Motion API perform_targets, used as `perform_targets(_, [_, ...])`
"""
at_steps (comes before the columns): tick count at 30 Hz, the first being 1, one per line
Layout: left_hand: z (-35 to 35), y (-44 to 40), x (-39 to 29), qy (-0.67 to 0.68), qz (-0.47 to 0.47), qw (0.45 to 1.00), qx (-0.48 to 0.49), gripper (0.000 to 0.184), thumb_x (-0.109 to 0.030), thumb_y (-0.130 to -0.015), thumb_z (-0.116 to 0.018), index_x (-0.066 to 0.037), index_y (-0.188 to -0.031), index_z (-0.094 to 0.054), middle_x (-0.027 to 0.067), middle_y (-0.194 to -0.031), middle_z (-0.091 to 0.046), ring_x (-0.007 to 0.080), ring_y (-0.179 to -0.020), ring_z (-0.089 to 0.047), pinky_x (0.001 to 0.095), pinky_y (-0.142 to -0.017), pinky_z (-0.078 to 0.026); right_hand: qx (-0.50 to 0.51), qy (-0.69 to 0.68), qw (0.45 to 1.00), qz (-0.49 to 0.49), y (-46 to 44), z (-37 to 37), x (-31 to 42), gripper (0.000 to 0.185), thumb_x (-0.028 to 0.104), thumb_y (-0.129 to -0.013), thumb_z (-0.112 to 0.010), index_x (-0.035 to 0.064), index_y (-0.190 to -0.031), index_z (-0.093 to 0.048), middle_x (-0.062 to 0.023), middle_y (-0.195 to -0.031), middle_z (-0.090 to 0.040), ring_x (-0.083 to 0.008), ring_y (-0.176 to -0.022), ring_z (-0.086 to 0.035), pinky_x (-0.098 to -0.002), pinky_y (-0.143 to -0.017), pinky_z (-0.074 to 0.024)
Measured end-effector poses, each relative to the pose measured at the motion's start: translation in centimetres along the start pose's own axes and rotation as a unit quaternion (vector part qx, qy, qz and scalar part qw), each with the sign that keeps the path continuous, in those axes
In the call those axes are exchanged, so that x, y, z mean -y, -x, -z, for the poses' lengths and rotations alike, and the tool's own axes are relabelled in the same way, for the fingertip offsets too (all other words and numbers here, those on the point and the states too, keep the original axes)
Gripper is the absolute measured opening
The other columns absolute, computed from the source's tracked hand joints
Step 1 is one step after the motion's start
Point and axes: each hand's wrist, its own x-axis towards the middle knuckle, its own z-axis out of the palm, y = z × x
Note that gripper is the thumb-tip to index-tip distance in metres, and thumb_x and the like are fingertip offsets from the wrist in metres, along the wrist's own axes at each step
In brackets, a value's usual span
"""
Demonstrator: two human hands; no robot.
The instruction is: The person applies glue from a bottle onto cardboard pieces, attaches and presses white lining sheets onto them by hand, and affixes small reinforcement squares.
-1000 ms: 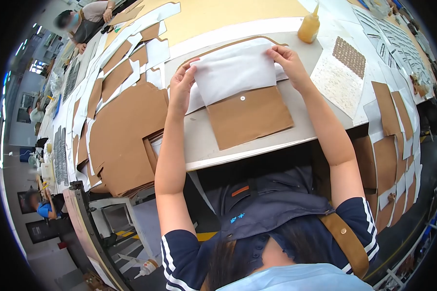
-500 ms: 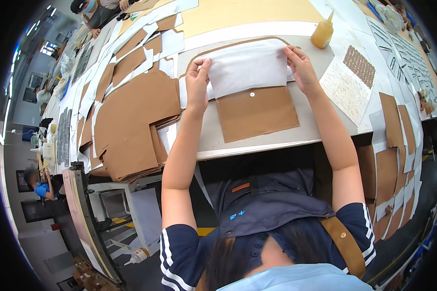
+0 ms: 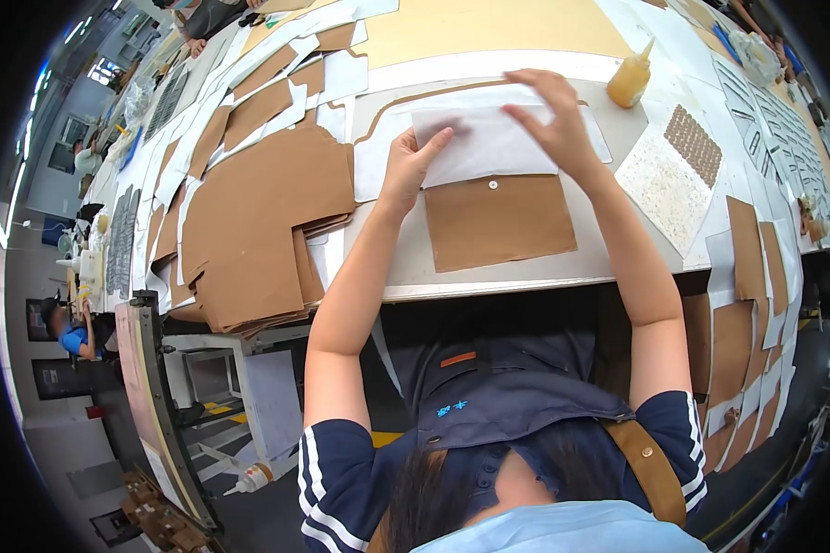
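A brown leather-like panel (image 3: 503, 226) with a small round white snap lies at the table's front edge. Its white upper part (image 3: 489, 157) lies over a larger white piece with a brown rim (image 3: 387, 129). My left hand (image 3: 413, 170) pinches the left edge of that white part, thumb on top, where a corner looks lifted and dark. Over the right side hovers my right hand (image 3: 563, 129), its fingers spread, slightly blurred and holding nothing.
A stack of brown cut panels (image 3: 258, 212) lies left, with white and brown pieces behind it. An amber squeeze bottle (image 3: 629, 81) stands at the back right, near a speckled board (image 3: 659, 180) bearing small brown pieces. Another person's hand (image 3: 196, 46) is at the far left.
My right hand has let go of the white part's upper right corner and moved slightly left, fingers opening. My left hand has moved down and right, still at the left edge.
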Motion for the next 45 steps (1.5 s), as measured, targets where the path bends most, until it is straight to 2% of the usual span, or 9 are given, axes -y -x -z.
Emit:
perform_targets(7, [0.8, 0.0, -0.2, -0.051, -0.007, 0.998, 0.031, 0.030, -0.018, -0.098, -0.071, -0.001, -0.122, -0.070, 0.0063, -0.106, -0.075, 0.0087, -0.094, -0.068, 0.0240, -0.082, -0.053, 0.099, -0.027, 0.994, -0.042, -0.4, -3.5, 1.3, 0.010, 0.020, -0.091, -0.076, 0.0102, -0.090, -0.074, 0.0038, -0.089, -0.069, -0.0158, -0.101, -0.060, -0.0461, -0.115, -0.0257])
perform_targets(18, [0.7, 0.3, 0.6, -0.044, -0.021, 0.998, 0.036, 0.032, -0.030, -0.102, -0.067, -0.002, -0.116, -0.074, 0.0025, -0.098, -0.074, 0.0064, -0.086, -0.066, 0.0230, -0.076, -0.051, 0.088, -0.039, 0.994, -0.045, -0.4, -3.5, 1.8, 0.011, 0.021, -0.093, -0.075, 0.0099, -0.090, -0.074, 0.0017, -0.086, -0.069, -0.0150, -0.095, -0.059, -0.0449, -0.118, -0.0230])
perform_targets(24, [0.6, 0.5, -0.3, -0.038, 0.006, 0.999, 0.030, 0.038, -0.037, -0.102, -0.065, -0.003, -0.117, -0.074, 0.0033, -0.104, -0.074, 0.0080, -0.095, -0.066, 0.0245, -0.086, -0.050, 0.124, -0.005, 0.990, -0.071, -0.3, -1.1, 0.9, 0.013, 0.021, -0.094, -0.074, 0.0090, -0.088, -0.073, 0.0018, -0.085, -0.068, -0.0147, -0.095, -0.060, -0.0467, -0.120, -0.0210])
perform_targets(30, [0.5, 0.2, 0.2, -0.048, -0.014, 0.999, 0.018, 0.035, -0.033, -0.103, -0.064, -0.002, -0.116, -0.075, 0.0025, -0.094, -0.075, 0.0071, -0.083, -0.065, 0.0231, -0.075, -0.051, 0.081, -0.036, 0.986, -0.138, 0.0, -1.0, -1.0, 0.017, 0.025, -0.092, -0.076, 0.0097, -0.086, -0.072, 0.0025, -0.082, -0.067, -0.0132, -0.093, -0.061, -0.0475, -0.121, -0.0203])
perform_targets(33, [1.1, 0.3, -0.1, -0.057, 0.021, 0.998, 0.023, 0.038, -0.035, -0.103, -0.064, -0.003, -0.121, -0.073, 0.0037, -0.109, -0.075, 0.0087, -0.099, -0.066, 0.0258, -0.090, -0.050, 0.088, -0.005, 0.994, -0.066, 0.0, -0.5, -0.2, 0.018, 0.027, -0.093, -0.076, 0.0101, -0.087, -0.072, 0.0029, -0.080, -0.067, -0.0123, -0.091, -0.061, -0.0476, -0.121, -0.0206])
perform_targets(36, [1.6, -0.1, 0.6, -0.038, 0.007, 0.999, 0.022, 0.038, -0.035, -0.104, -0.063, -0.003, -0.121, -0.073, 0.0034, -0.110, -0.075, 0.0091, -0.100, -0.066, 0.0259, -0.090, -0.050, 0.074, 0.033, 0.992, -0.100, 0.0, 0.1, -1.4, 0.020, 0.029, -0.093, -0.075, 0.0105, -0.087, -0.072, 0.0031, -0.080, -0.067, -0.0127, -0.090, -0.060, -0.0476, -0.122, -0.0207])
perform_targets(39, [1.5, -0.1, 0.7, -0.036, -0.008, 0.999, 0.017, 0.039, -0.037, -0.104, -0.061, -0.003, -0.120, -0.073, 0.0022, -0.108, -0.074, 0.0076, -0.097, -0.066, 0.0242, -0.087, -0.050, 0.075, 0.001, 0.985, -0.157, -0.2, 0.9, -2.4, 0.022, 0.030, -0.092, -0.076, 0.0098, -0.086, -0.072, 0.0025, -0.080, -0.067, -0.0137, -0.088, -0.060, -0.0478, -0.121, -0.0215])
perform_targets(42, [2.0, -0.5, 1.0, -0.033, 0.012, 0.999, 0.006, 0.040, -0.039, -0.106, -0.058, -0.004, -0.118, -0.074, 0.0015, -0.106, -0.074, 0.0065, -0.095, -0.066, 0.0226, -0.085, -0.049, 0.084, -0.006, 0.991, -0.105, 0.1, 0.9, -1.3, 0.022, 0.028, -0.092, -0.075, 0.0081, -0.085, -0.071, 0.0016, -0.079, -0.066, -0.0149, -0.085, -0.058, -0.0476, -0.121, -0.0224])
perform_targets(45, [1.0, 0.2, 0.0, -0.048, -0.003, 0.998, -0.034, 0.043, -0.043, -0.106, -0.057, -0.007, -0.087, -0.071, -0.0087, -0.073, -0.052, 0.0015, -0.067, -0.037, 0.0236, -0.060, -0.031, 0.129, 0.014, 0.984, -0.121, 0.2, 1.2, -1.9, 0.021, 0.027, -0.093, -0.074, 0.0065, -0.087, -0.071, 0.0010, -0.079, -0.066, -0.0139, -0.084, -0.059, -0.0467, -0.121, -0.0228])
